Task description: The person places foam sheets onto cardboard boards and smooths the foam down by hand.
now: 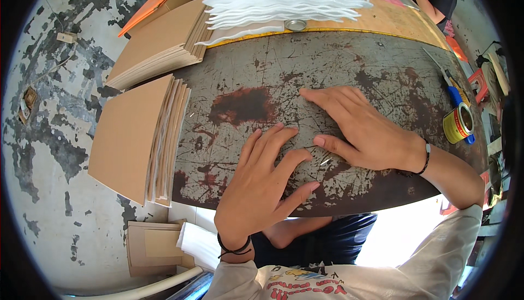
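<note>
My left hand [262, 177] hovers over or rests on the scratched, dark-stained table top [240, 70], its fingers spread and nothing in them. Just right of it, my right hand [363, 128] lies low over the same surface, thumb held apart from the fingers, also with nothing held. A tiny whitish scrap [326, 162] is on the table below the right thumb. Left of my hands stands a stack of brown boards [128, 136], with pale layers showing between some of them. Behind it is a second, thicker stack of brown boards [155, 40].
Wavy white foam sheets [289, 2] are piled at the back, beside a round metal lid [295, 25]. At the right edge stand an open yellow-red can [457, 123] and a blue-handled tool [453, 93]. Another person's arm [423, 0] shows at the far right.
</note>
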Demonstrator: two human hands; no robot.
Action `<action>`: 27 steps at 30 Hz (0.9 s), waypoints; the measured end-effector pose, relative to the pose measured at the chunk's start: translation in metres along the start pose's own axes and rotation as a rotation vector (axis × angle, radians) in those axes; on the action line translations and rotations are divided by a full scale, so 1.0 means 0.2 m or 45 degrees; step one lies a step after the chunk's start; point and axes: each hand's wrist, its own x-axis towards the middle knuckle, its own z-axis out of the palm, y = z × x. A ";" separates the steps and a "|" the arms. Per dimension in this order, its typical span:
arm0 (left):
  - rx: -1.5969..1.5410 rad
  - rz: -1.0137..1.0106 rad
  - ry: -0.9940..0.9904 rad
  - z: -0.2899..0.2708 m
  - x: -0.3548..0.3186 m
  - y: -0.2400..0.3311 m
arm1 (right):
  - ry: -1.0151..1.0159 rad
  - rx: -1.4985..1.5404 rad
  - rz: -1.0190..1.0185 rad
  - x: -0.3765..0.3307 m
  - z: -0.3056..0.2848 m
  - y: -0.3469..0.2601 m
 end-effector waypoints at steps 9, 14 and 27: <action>0.004 -0.033 -0.001 -0.01 -0.01 0.00 | 0.081 -0.023 -0.027 0.02 0.00 0.02; 0.012 -0.029 0.002 0.00 0.00 0.00 | 0.184 -0.025 0.044 0.01 0.01 0.07; -0.006 -0.103 -0.081 -0.03 0.00 0.01 | 0.058 0.007 -0.104 0.01 -0.02 0.09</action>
